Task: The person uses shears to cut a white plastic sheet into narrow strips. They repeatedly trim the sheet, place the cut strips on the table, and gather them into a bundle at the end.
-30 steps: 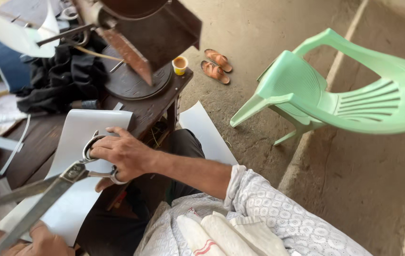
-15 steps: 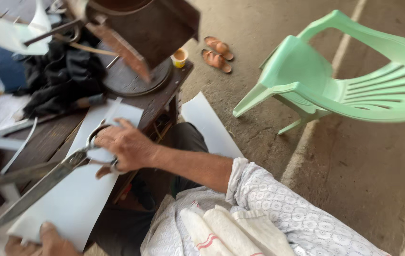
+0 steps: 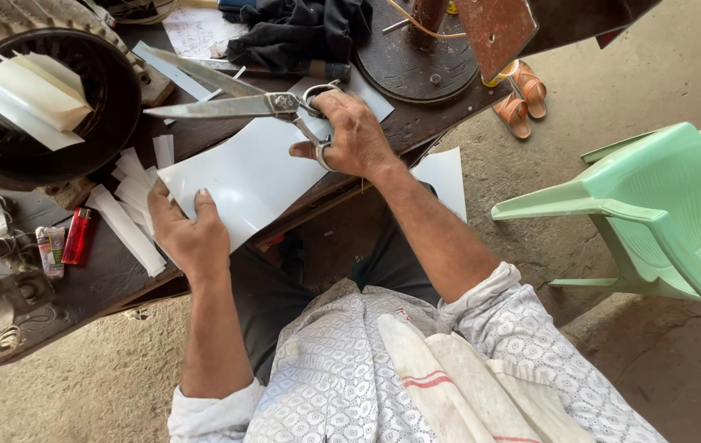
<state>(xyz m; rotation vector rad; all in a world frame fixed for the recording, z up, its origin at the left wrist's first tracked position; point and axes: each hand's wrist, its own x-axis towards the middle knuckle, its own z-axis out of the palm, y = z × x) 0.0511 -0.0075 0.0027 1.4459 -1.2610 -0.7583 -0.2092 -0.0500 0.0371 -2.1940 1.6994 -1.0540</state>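
My right hand (image 3: 356,135) grips the handles of large metal scissors (image 3: 231,104), blades parted and pointing left above the workbench. My left hand (image 3: 187,231) pinches the near left corner of a white sheet (image 3: 248,176) that lies on the dark wooden bench (image 3: 104,279) and overhangs its front edge. The scissor blades hover above the sheet's far edge. Several narrow white strips (image 3: 126,213) lie just left of the sheet, beside my left hand.
A round motor stator (image 3: 6,156) with white paper pieces inside sits at the left. A red lighter (image 3: 77,235) and a small packet lie near it. Dark cloth (image 3: 301,29), a round metal base (image 3: 424,61), sandals (image 3: 523,98) and a green plastic chair (image 3: 662,221) are around.
The view has swung so the bench is now ahead. My right hand has lifted the scissors up across the sheet's far edge, and my left hand now holds the sheet's near corner.
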